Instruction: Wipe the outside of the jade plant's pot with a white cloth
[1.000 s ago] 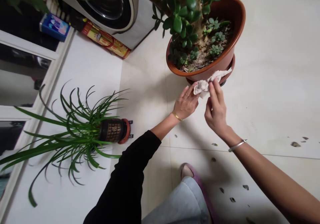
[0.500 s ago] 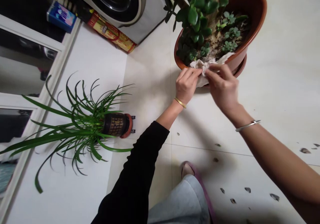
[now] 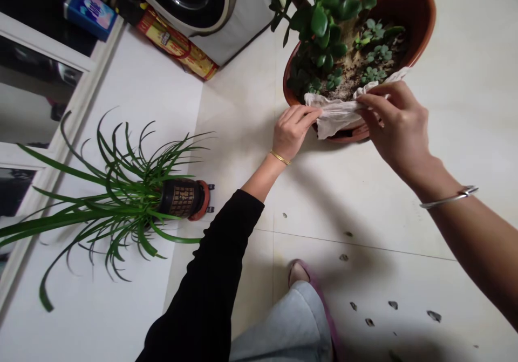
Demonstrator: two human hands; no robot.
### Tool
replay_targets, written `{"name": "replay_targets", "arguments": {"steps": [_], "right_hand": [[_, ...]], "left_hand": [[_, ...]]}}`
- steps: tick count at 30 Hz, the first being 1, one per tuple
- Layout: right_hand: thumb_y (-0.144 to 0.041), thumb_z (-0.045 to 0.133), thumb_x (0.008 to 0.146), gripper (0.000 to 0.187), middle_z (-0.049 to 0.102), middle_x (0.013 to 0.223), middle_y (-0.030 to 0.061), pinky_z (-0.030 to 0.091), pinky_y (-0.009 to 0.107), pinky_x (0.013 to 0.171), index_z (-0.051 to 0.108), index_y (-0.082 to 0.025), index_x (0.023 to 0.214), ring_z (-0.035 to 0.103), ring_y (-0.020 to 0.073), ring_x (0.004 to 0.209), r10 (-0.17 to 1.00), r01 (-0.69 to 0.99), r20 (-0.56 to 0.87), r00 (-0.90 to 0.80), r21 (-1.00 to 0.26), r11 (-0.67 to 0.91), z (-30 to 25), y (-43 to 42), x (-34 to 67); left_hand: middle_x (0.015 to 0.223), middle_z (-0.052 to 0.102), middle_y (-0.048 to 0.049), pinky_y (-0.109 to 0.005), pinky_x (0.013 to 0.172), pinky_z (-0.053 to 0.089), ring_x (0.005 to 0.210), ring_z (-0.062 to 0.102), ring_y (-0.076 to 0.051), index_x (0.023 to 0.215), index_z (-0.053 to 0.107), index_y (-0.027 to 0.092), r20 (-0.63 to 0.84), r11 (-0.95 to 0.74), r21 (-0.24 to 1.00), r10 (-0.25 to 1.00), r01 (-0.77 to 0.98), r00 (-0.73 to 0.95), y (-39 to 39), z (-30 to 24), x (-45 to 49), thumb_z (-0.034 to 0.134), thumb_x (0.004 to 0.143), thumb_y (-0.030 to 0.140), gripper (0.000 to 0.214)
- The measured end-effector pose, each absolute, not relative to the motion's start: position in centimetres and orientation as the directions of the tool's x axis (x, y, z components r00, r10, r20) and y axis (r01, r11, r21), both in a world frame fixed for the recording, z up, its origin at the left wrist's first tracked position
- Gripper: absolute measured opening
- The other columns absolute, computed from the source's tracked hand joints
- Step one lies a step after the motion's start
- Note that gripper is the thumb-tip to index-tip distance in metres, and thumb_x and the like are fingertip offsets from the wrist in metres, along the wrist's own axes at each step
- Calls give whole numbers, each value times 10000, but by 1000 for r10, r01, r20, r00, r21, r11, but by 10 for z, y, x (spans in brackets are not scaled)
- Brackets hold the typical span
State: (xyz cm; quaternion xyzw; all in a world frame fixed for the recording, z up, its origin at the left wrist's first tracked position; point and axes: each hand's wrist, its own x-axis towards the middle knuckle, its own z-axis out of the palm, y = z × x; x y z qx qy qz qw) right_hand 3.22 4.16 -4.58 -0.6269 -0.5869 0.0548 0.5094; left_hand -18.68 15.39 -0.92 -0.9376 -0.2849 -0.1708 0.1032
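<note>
The head camera looks down on the left hand [image 3: 290,133] and right hand [image 3: 394,124].

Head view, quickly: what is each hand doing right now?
Left hand: closed, holding one end of a white cloth.
Right hand: closed, holding the same cloth.

Two hands [image 3: 291,132] [image 3: 394,122], one cloth [image 3: 335,116], two plants [image 3: 319,22] [image 3: 121,200]

washing machine [image 3: 243,22] and jade plant crown [image 3: 335,6], both cut off at top edge
</note>
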Motion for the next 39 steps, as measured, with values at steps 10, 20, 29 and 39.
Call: {"name": "replay_targets", "arguments": {"steps": [10,20,29,39], "right_hand": [[-219,396,1074,332,670,1295,146,561,508,1069,688,-201,1232,651,303,1235,836,643,449,314,-749,160,-31,45,-10],[-339,376,1092,384,644,1376,86,543,461,1140,640,-292,1366,624,275,1297,880,560,411,239,-799,220,-38,44,3],[-506,384,1088,427,691,1316,121,563,451,1038,715,-278,1235,664,241,1167,796,638,547,261,-716,283,-47,51,84],[-444,367,1109,449,669,1345,165,575,441,1035,702,-205,1289,668,259,1205,779,666,573,254,-688,288,-42,49,82]], "left_hand": [[993,741,-84,-362,922,562,976,690,-195,1152,755,213,445,-804,-98,492,587,748,151,-14,-179,336,1129,286,426],[979,700,-72,-355,918,530,967,661,-201,1179,726,211,487,-824,-64,466,563,739,143,-20,-155,391,1114,248,343],[1025,709,-82,-375,985,549,1041,676,-208,1229,702,194,490,-840,-63,444,539,750,123,-21,-81,375,1124,281,354],[1015,739,-88,-357,898,506,993,672,-211,1211,729,197,440,-826,-111,457,552,773,122,-4,-101,451,1104,247,302]]}}
